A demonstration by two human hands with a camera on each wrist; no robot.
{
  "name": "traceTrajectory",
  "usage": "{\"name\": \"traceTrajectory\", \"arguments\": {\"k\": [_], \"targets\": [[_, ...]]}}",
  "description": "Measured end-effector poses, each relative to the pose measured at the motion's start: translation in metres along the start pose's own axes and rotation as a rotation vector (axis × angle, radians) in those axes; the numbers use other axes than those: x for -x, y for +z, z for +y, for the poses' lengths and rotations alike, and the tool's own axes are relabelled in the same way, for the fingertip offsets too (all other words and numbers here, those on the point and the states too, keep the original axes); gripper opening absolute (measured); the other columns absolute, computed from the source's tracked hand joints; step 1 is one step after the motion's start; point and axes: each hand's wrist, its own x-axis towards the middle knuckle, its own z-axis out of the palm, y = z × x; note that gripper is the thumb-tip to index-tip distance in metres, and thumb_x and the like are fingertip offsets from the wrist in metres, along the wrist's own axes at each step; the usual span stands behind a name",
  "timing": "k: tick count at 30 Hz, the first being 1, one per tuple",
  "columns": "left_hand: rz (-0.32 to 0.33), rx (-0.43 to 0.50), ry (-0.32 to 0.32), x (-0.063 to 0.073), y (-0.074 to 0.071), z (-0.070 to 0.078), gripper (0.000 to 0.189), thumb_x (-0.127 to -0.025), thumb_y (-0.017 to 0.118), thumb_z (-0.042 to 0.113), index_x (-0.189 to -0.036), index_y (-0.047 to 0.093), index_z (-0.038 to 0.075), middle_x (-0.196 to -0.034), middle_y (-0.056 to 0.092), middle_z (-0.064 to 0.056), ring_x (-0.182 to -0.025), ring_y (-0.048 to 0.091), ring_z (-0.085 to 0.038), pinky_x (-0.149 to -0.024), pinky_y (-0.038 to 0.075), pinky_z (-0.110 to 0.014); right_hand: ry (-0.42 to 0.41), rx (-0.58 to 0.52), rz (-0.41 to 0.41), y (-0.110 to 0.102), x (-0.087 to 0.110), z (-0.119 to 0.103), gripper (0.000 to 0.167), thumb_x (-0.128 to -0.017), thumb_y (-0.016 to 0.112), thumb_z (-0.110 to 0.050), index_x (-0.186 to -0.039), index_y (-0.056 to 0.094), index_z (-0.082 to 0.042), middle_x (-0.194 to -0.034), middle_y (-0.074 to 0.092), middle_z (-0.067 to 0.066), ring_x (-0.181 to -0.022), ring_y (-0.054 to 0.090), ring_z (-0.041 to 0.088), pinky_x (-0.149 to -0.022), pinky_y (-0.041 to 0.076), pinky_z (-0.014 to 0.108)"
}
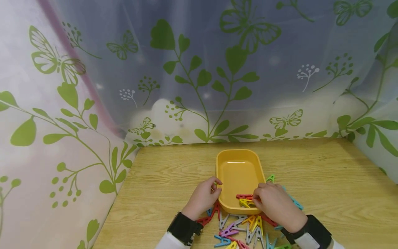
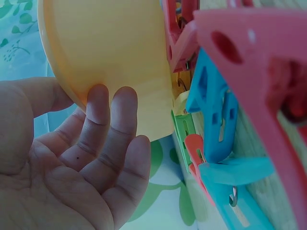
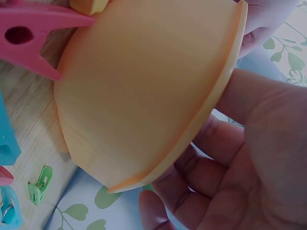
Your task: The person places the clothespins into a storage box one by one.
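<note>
L hand (image 1: 203,195), half-curled, pinches tray (image 1: 237,173) on surface (image 1: 168,173), R hand (image 1: 276,204) bends over right rim (image 1: 262,169) (hold: can't tell), & uneven pressure there might tip tray, spilling the pegs (image 1: 245,196) inside.

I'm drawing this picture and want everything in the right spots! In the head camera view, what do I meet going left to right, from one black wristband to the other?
Left wristband → left hand → yellow tray → right hand → right wristband.
</note>
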Motion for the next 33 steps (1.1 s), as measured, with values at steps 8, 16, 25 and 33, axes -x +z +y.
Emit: {"name": "traceTrajectory", "arguments": {"k": [8,16,25,33], "targets": [[-0.001,0.002,-0.01,0.0,-0.001,0.002,0.014,-0.103,0.062,0.013,-0.116,0.066,0.01,-0.081,0.05,0.004,-0.056,0.041,-0.006,-0.053,0.034,-0.021,-0.022,0.001,0.024,0.001,0.001,0.001,0.019,-0.086,0.084,-0.02,-0.073,0.07,-0.025,-0.073,0.057,-0.013,-0.07,0.051,0.01,-0.067,0.046,0.037],[-0.005,0.015,-0.01,0.002,-0.001,0.003,0.015,-0.103,0.061,0.012,-0.117,0.066,0.008,-0.081,0.05,0.003,-0.056,0.041,-0.006,-0.052,0.034,-0.021,-0.006,-0.014,0.092,-0.01,-0.001,0.009,0.013,-0.085,0.085,-0.021,-0.078,0.074,-0.02,-0.074,0.059,-0.01,-0.067,0.056,0.008,-0.063,0.048,0.033],[-0.001,0.01,-0.006,0.0,0.0,0.002,0.015,-0.102,0.062,0.012,-0.116,0.066,0.009,-0.082,0.051,0.003,-0.056,0.041,-0.006,-0.053,0.034,-0.022,0.118,-0.068,0.173,-0.031,-0.003,0.04,0.008,-0.089,0.08,-0.014,-0.085,0.074,-0.01,-0.077,0.064,-0.002,-0.067,0.057,0.013,-0.062,0.05,0.035],[0.004,-0.002,0.002,0.0,0.0,0.002,0.014,-0.102,0.063,0.012,-0.115,0.066,0.009,-0.081,0.05,0.004,-0.056,0.04,-0.006,-0.053,0.033,-0.021,0.173,-0.031,0.058,-0.024,-0.002,0.069,0.008,-0.089,0.078,-0.012,-0.085,0.073,-0.007,-0.075,0.061,0.0,-0.064,0.054,0.013,-0.058,0.047,0.035]]}}
